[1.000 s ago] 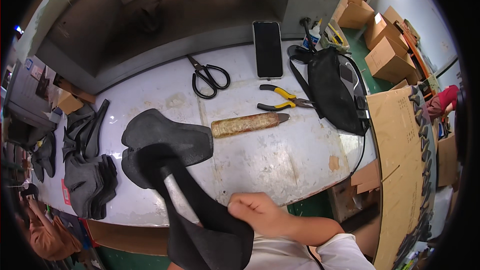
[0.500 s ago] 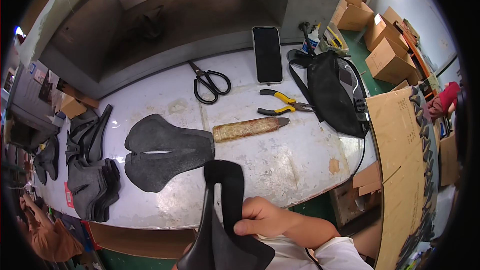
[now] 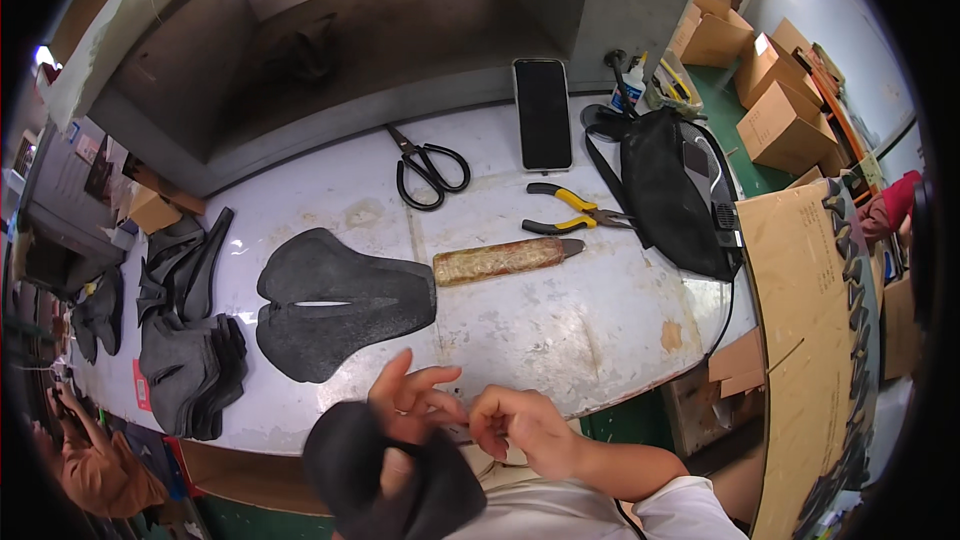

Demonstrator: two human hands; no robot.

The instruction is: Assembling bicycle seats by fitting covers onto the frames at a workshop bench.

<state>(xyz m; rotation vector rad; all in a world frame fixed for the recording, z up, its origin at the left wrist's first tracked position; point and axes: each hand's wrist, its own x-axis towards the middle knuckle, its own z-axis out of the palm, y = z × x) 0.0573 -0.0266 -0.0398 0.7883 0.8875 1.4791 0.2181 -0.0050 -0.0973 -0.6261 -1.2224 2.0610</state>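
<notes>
**Black saddle cover drawn off the table, now worked at its near edge**

Item in hand: a black saddle cover [image 3: 395, 485], below the table's [image 3: 560, 330] near edge. A second ago it stretched up over the table; I now see it pulled back and bunched close to the body, so handling has moved from lifting to fine work on the piece.

Left hand [image 3: 410, 410]: fingers half spread, thumb and lower fingers gripping the cover's upper edge.

Right hand [image 3: 515, 425]: curled, fingertips pinching at something small just beside the left; I cannot tell what.

On the table: flat black saddle piece [image 3: 340, 302], wrapped bar [image 3: 505, 260], pliers [image 3: 575, 210], scissors [image 3: 430, 165], phone [image 3: 542, 113], black bag [image 3: 670, 190]. Far left: stacked black pieces [image 3: 185, 365].
</notes>
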